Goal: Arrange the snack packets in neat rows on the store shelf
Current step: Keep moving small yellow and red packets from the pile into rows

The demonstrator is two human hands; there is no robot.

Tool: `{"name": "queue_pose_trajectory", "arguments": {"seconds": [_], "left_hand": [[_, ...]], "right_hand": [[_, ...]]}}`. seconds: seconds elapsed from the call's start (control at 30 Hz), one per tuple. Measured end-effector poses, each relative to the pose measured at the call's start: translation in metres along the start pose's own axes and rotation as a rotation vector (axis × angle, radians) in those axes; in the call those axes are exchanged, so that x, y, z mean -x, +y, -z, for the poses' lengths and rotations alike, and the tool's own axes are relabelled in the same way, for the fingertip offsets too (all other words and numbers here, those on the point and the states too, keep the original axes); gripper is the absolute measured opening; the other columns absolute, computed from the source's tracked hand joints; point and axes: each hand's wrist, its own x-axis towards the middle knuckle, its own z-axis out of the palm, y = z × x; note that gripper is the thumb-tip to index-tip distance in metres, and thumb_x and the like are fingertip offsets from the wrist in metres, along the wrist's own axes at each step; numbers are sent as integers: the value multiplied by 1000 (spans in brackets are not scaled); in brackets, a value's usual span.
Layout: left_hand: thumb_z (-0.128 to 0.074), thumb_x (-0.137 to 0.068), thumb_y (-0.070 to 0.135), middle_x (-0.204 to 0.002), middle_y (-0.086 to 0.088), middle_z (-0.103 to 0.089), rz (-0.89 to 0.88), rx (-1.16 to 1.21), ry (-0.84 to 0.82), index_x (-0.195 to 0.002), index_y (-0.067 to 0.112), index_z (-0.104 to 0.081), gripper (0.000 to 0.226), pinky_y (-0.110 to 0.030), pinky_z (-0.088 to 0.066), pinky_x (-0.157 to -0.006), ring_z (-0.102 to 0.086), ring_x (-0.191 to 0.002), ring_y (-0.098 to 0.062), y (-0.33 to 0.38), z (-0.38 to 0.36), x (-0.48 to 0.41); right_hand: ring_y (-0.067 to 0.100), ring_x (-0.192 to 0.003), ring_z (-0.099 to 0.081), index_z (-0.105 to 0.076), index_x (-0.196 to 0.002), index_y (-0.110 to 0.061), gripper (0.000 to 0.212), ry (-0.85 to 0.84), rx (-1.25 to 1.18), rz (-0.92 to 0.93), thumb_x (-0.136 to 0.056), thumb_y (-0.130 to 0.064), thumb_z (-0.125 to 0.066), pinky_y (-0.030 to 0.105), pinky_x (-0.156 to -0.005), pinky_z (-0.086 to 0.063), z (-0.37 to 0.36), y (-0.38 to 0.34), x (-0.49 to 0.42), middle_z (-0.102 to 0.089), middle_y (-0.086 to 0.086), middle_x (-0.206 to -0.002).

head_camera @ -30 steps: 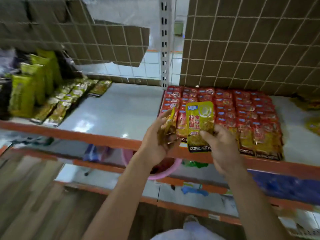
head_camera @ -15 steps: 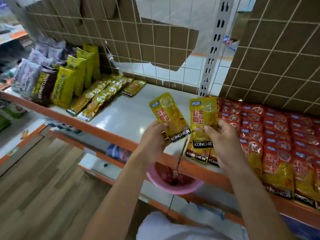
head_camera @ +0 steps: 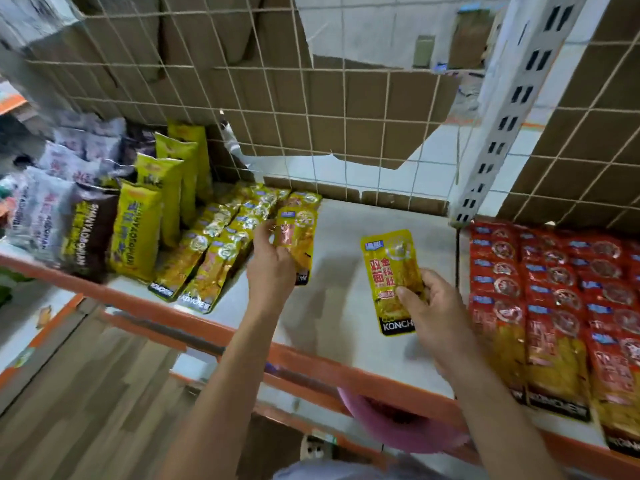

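Mid-task. Left grip (head_camera: 270,268) pinching one yellow packet (head_camera: 298,233) just beside the part-built yellow rows (head_camera: 214,247); right grip (head_camera: 429,306) pinching another packet (head_camera: 391,268) above bare shelf (head_camera: 346,223). Done: red rows (head_camera: 554,306). Remaining: both held packets, the gap between.

a shop: shelf (head_camera: 332,367) stocked with snack packets (head_camera: 568,292).

Two hands (head_camera: 272,268) (head_camera: 433,313), two held packets (head_camera: 298,237) (head_camera: 391,268), one pink bowl (head_camera: 398,431).
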Motion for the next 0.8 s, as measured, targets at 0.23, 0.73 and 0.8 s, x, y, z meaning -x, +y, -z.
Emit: {"name": "queue_pose_trajectory", "arguments": {"seconds": [0.23, 0.73, 0.8], "left_hand": [[-71, -73, 45, -124, -10, -48, -255, -468, -169, -133, 18, -38, 74, -37, -41, -87, -52, -109, -31, -14, -5, -55], [-66, -74, 44, -93, -14, -58, -488, -906, -68, -94, 11, -62, 39, -40, -43, -72, -53, -91, -35, -29, -27, -92], [-66, -75, 43, -97, -14, -58, -526, -879, -76, -98, 8, -63, 42, -40, -44, -72, -54, -94, -36, -28, -26, -95]], "right_hand": [[21, -79, -66, -62, -91, -27, 23, 62, 117, -68, -70, -33, -54, 48, -77, -54, -66, 0, -13, -70, -3, -81], [20, -82, -68, -60, -91, -35, 21, 207, 165, -102, -71, -34, -56, 48, -79, -54, -112, -5, -27, -71, -5, -86], [20, -82, -67, -60, -88, -34, 13, 217, 175, -95, -79, -24, -62, 47, -80, -54, -115, -7, -29, -71, -5, -87]]}}
